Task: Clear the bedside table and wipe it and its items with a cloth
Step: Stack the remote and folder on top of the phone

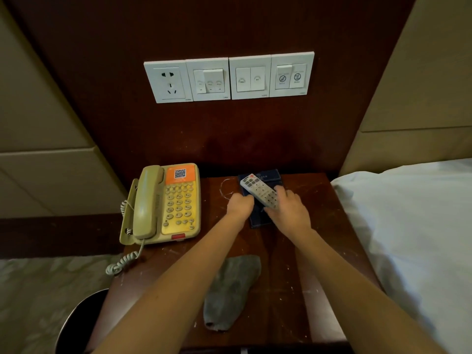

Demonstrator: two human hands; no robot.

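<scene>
Cloth (231, 290) lies nearest me, while my right hand (287, 209) clamps the remote (259, 190), angled away leftward; left hand (240, 204) curls beside it, grip unclear.

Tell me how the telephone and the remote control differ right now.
The telephone sits untouched at the table's left; the remote control is held by the right hand over a dark blue folder. The telephone is beige and orange, with a coiled cord; the remote is white and slim. Both have keypads.
</scene>
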